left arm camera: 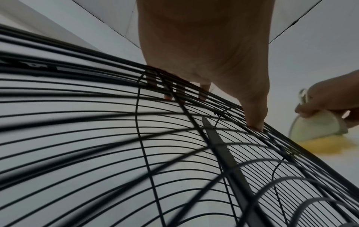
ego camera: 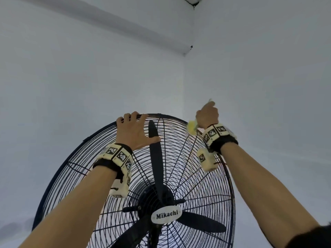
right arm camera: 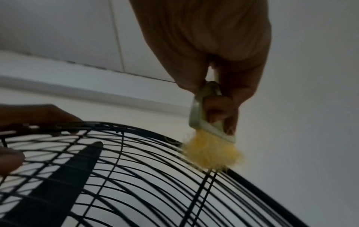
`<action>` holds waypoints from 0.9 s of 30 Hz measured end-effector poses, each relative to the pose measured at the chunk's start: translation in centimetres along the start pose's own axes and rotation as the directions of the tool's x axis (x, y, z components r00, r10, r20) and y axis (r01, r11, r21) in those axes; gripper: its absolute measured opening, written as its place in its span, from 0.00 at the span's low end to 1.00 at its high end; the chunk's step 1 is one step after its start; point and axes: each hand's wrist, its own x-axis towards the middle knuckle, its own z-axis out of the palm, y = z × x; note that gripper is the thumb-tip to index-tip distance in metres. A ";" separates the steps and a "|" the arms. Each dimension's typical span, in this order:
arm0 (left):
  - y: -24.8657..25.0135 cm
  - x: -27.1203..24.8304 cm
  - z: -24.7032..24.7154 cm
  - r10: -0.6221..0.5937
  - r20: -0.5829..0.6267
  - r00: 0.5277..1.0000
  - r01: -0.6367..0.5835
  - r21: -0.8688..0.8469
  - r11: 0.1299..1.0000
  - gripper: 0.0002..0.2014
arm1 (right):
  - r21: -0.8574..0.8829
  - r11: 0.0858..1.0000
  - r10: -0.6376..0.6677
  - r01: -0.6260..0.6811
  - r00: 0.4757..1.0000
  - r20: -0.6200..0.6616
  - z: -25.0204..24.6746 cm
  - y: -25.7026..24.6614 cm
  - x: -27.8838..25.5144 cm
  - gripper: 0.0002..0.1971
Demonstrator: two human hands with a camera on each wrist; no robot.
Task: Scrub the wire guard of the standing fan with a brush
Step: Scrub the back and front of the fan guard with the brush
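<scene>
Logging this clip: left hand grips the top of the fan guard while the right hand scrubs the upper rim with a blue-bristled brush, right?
Not quite: the brush has yellow bristles, as the right wrist view shows. The rest holds: left hand on the guard top, right hand brushing the upper rim.

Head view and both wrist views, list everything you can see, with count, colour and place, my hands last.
Standing fan: one, black, centre, below the hands.
Wire guard: one, black, around the blades.
Blades: three, dark, behind the guard.
Badge: one, white, reads Mikachi, at the hub.
Brush: one, pale handle, yellow bristles on the guard's upper right rim.
Walls: pale grey, meeting in a corner behind.
Wrist cameras: two, cream, with black-and-white markers.
Left hand: grips the guard's top rim.
Right hand: holds the brush.
</scene>
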 end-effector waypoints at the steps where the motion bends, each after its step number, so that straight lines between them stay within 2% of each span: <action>1: 0.1 0.0 0.0 0.002 -0.005 1.000 -0.002 0.005 1.000 0.55 | -0.072 0.997 0.002 -0.002 1.000 0.007 -0.4 0.5 0.3 0.30; 4: 0.2 -0.1 0.2 0.006 -0.018 1.000 -0.006 0.010 1.000 0.56 | -0.106 0.989 -0.107 0.106 0.994 -0.001 0.0 -0.1 0.5 0.26; 8: -0.4 0.1 0.5 0.005 -0.038 0.999 -0.005 0.000 1.000 0.59 | 0.222 0.920 -0.321 0.324 0.946 -0.049 2.3 -4.2 -0.5 0.16; 10: -0.5 0.1 0.6 0.005 -0.049 0.999 -0.005 -0.015 1.000 0.61 | 0.325 0.899 -0.303 0.293 0.953 -0.020 3.0 -4.9 -0.8 0.17; 11: -0.4 0.1 0.6 0.005 -0.052 0.999 -0.006 -0.023 1.000 0.62 | 0.316 0.915 -0.265 0.251 0.964 0.001 3.0 -4.6 -0.6 0.18; 14: -0.3 0.0 0.6 0.005 -0.052 0.999 -0.006 -0.024 1.000 0.61 | 0.178 0.977 -0.120 0.115 0.993 0.017 2.2 -1.6 1.0 0.23; 17: -0.1 0.1 0.7 0.012 -0.055 0.998 -0.013 -0.002 1.000 0.57 | -0.019 0.999 -0.038 0.037 0.998 -0.043 0.7 2.5 2.2 0.25; 20: 0.1 0.1 0.8 0.009 -0.061 0.998 -0.009 0.004 1.000 0.55 | 0.022 0.994 -0.103 0.104 0.993 -0.052 0.3 3.2 2.1 0.21; 24: -0.1 0.0 0.7 -0.001 -0.061 0.998 0.000 -0.019 1.000 0.55 | 0.159 0.938 -0.308 0.309 0.951 -0.028 2.0 -2.6 1.0 0.19; 27: -0.4 -0.2 0.5 -0.004 -0.056 0.998 0.003 -0.027 1.000 0.55 | 0.275 0.901 -0.355 0.334 0.934 0.030 3.3 -6.1 -0.3 0.19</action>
